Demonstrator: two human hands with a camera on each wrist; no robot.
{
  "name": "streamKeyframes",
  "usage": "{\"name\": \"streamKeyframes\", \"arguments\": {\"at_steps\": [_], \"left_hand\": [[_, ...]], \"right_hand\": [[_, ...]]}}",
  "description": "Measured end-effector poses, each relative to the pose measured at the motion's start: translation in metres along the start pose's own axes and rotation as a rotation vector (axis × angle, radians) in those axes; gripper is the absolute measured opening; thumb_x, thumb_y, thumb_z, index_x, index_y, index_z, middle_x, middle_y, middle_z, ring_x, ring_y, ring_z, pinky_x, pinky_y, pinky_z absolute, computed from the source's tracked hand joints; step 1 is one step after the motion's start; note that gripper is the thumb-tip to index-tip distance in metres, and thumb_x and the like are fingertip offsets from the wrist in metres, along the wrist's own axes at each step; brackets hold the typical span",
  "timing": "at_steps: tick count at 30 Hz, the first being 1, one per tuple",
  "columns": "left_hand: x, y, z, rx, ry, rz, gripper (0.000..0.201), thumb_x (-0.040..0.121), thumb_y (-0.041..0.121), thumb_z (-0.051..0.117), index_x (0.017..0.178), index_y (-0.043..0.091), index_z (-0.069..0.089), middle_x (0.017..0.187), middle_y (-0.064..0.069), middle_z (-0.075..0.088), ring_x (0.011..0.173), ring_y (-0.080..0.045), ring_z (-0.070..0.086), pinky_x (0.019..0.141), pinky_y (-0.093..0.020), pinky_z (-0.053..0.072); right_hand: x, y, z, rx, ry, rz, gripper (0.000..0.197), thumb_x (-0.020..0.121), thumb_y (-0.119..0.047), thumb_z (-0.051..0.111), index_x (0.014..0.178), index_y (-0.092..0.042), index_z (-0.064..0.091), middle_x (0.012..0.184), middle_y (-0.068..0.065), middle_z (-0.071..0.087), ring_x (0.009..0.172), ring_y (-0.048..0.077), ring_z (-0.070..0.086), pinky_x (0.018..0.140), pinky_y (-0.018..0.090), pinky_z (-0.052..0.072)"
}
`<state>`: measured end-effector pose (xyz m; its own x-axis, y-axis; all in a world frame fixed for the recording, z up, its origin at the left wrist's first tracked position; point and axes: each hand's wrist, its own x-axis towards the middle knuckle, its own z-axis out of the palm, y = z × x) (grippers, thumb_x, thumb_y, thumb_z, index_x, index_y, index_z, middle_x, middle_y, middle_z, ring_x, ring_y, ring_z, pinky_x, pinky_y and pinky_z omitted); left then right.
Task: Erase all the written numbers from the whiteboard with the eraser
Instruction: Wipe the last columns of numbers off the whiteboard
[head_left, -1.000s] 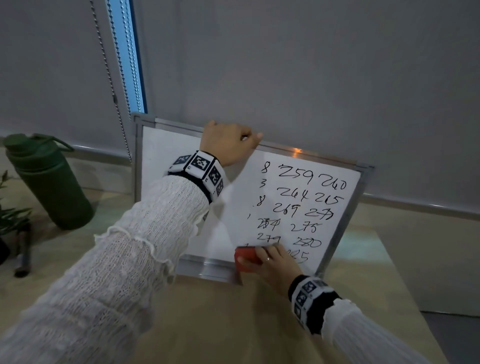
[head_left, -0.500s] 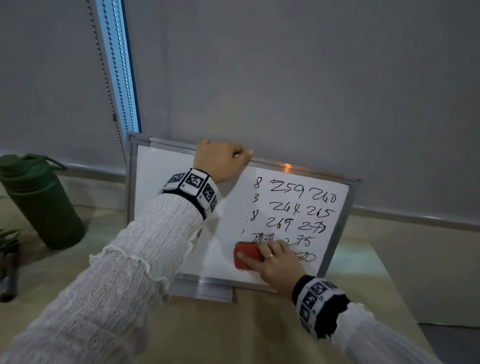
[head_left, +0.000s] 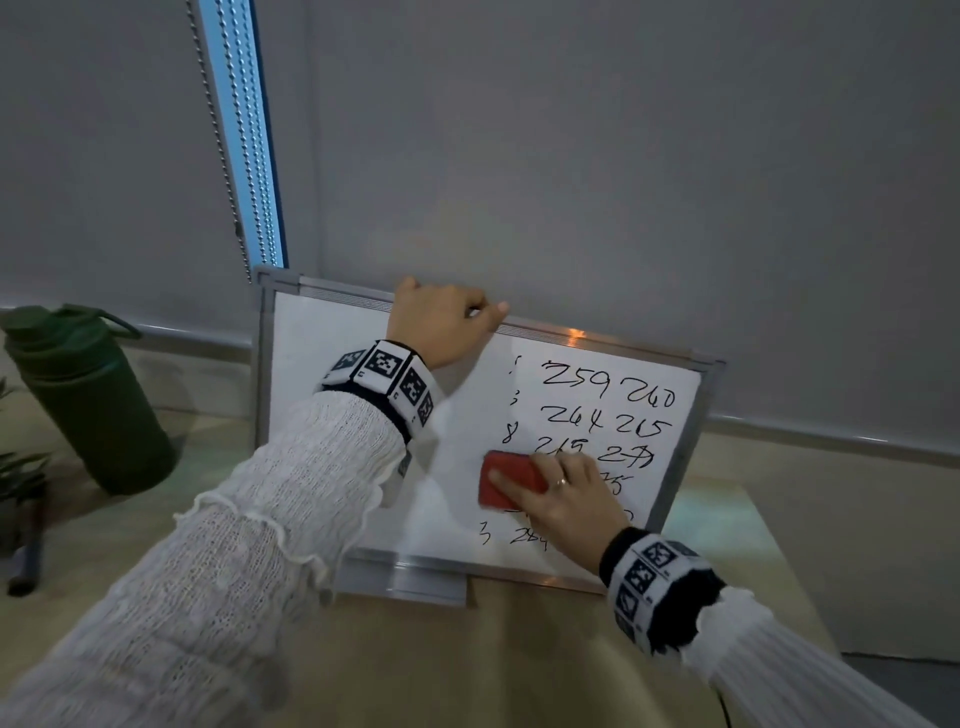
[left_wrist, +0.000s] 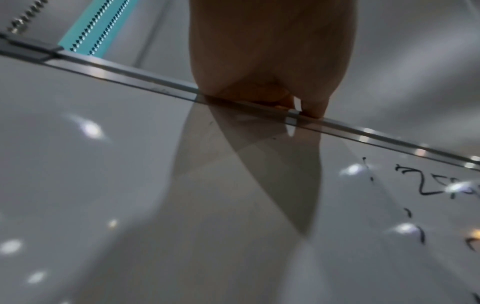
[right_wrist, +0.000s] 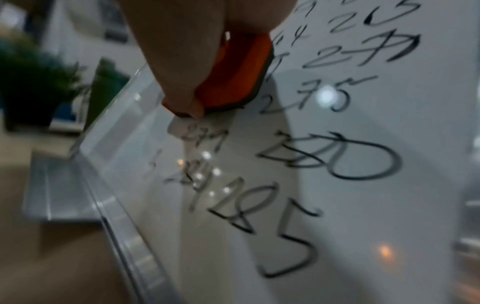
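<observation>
The whiteboard (head_left: 332, 415) stood propped on the table (head_left: 519, 675), so the left hand (head_left: 447, 325) gripped its far top edge to brace it. The right hand (head_left: 563, 499), fingers curled, pressed the red eraser (head_left: 501, 480) flat against the remaining numbers (head_left: 608, 387) right of centre.

White knit sleeves (head_left: 270, 525), checker-marked wristbands (head_left: 384, 374)

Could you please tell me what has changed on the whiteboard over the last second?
The right hand has slid the red eraser up the whiteboard from the bottom edge to mid-height, thinning the left column of digits and uncovering the bottom row. The left hand still grips the top frame, and the numbers on the right remain. The green bottle has not moved.
</observation>
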<state>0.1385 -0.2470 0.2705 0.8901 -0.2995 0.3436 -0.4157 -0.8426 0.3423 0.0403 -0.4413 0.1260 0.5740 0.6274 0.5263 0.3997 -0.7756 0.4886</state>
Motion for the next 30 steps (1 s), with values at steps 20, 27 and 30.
{"name": "streamKeyframes", "arguments": {"at_steps": [20, 27, 30], "left_hand": [[-0.007, 0.000, -0.002, 0.002, 0.037, 0.029, 0.044, 0.094, 0.049, 0.033, 0.091, 0.020, 0.066, 0.073, 0.000, 0.056, 0.091, -0.026, 0.062, 0.097, -0.036, 0.026], [-0.007, 0.003, -0.001, -0.011, 0.049, 0.029, 0.042, 0.094, 0.048, 0.035, 0.089, 0.020, 0.065, 0.078, -0.004, 0.065, 0.092, -0.027, 0.062, 0.093, -0.035, 0.026], [-0.008, 0.003, -0.001, 0.006, 0.061, 0.033, 0.043, 0.094, 0.049, 0.034, 0.091, 0.021, 0.066, 0.090, -0.007, 0.071, 0.094, -0.027, 0.063, 0.094, -0.035, 0.027]], "right_hand": [[0.042, 0.045, -0.031, -0.034, 0.095, 0.098, 0.073, 0.061, -0.033, 0.077, 0.125, -0.035, 0.041, 0.104, 0.009, 0.041, 0.082, 0.026, 0.041, 0.073, 0.040, 0.048], [-0.012, -0.009, -0.010, -0.023, -0.090, 0.044, 0.074, 0.050, -0.024, 0.084, 0.118, -0.038, 0.059, 0.097, 0.007, 0.039, 0.079, 0.022, 0.036, 0.074, 0.038, 0.030], [-0.001, 0.005, -0.019, 0.011, -0.056, 0.102, 0.071, 0.052, -0.023, 0.084, 0.116, -0.039, 0.059, 0.097, 0.008, 0.039, 0.078, 0.021, 0.035, 0.072, 0.036, 0.029]]}}
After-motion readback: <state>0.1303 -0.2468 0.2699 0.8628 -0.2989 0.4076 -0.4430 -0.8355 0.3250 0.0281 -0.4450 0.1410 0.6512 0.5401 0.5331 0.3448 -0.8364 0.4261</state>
